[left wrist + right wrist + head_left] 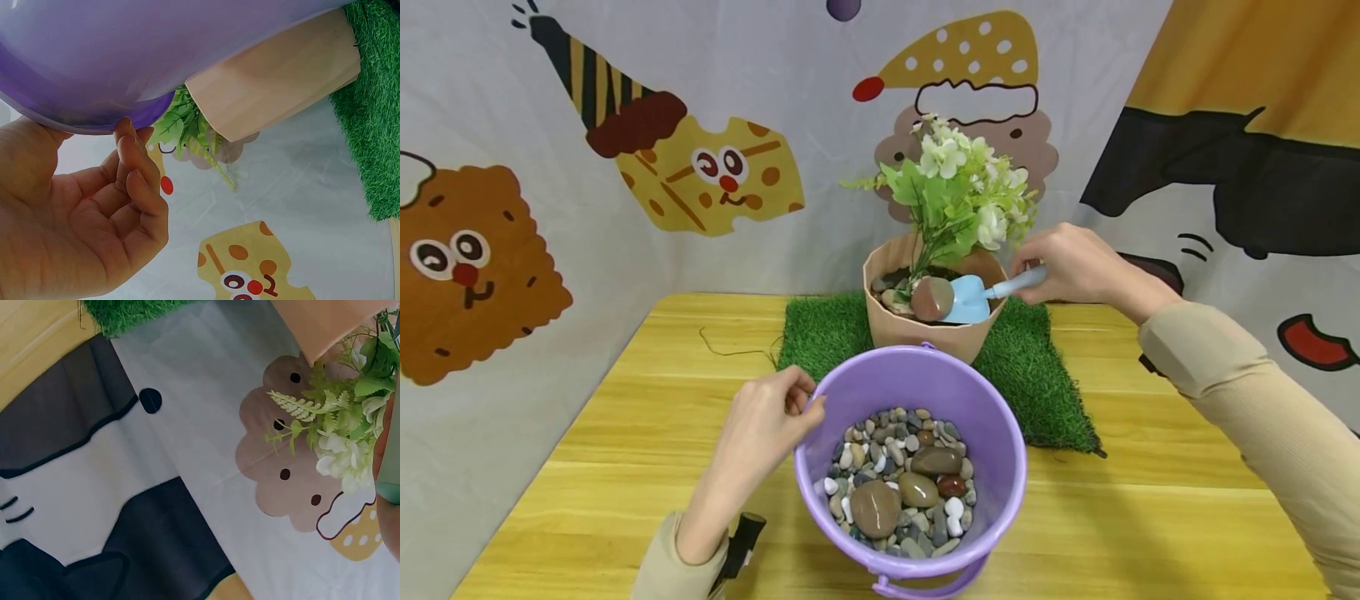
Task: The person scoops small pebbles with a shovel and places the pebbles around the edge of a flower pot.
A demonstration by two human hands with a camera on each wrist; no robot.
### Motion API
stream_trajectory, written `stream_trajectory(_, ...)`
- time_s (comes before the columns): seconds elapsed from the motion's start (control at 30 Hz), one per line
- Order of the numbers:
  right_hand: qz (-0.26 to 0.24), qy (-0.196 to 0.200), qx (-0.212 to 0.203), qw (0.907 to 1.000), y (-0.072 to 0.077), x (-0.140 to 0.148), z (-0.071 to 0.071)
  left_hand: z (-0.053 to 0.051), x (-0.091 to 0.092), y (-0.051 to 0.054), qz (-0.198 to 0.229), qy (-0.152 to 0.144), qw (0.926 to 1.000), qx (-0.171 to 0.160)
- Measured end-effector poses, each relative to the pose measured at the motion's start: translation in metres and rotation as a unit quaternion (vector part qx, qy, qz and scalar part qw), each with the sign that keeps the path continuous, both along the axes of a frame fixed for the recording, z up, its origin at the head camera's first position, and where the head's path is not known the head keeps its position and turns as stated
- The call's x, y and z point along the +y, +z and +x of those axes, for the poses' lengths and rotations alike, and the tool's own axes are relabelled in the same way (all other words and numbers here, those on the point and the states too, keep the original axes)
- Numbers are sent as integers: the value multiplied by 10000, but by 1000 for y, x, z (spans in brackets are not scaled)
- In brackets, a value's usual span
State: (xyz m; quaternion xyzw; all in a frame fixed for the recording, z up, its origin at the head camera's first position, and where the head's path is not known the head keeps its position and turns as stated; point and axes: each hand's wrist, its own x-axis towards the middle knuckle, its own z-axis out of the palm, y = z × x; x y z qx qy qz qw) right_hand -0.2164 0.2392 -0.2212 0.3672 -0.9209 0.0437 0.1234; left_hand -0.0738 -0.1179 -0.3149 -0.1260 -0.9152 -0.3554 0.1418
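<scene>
Left hand (766,418) pinching bucket (891,383), right (1069,262) gripping trowel (970,300)

The right sleeve (1262,425) is looking plain beige and ending in a broad cuff (1201,346); the left sleeve (672,571) is matching in colour, a black wrist piece (741,546) jutting out beside it.

Head view looks down; both wrist views share the pot (917,332).
</scene>
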Motion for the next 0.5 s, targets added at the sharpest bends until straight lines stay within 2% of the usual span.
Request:
stream_trajectory(0.27,383,383,9,9985,8,-12,-12,0,0,0,6,21,9999,-98)
stream_trajectory(0.5,885,748,366,9926,8,-19,-15,-1,0,0,7,10,9999,-106)
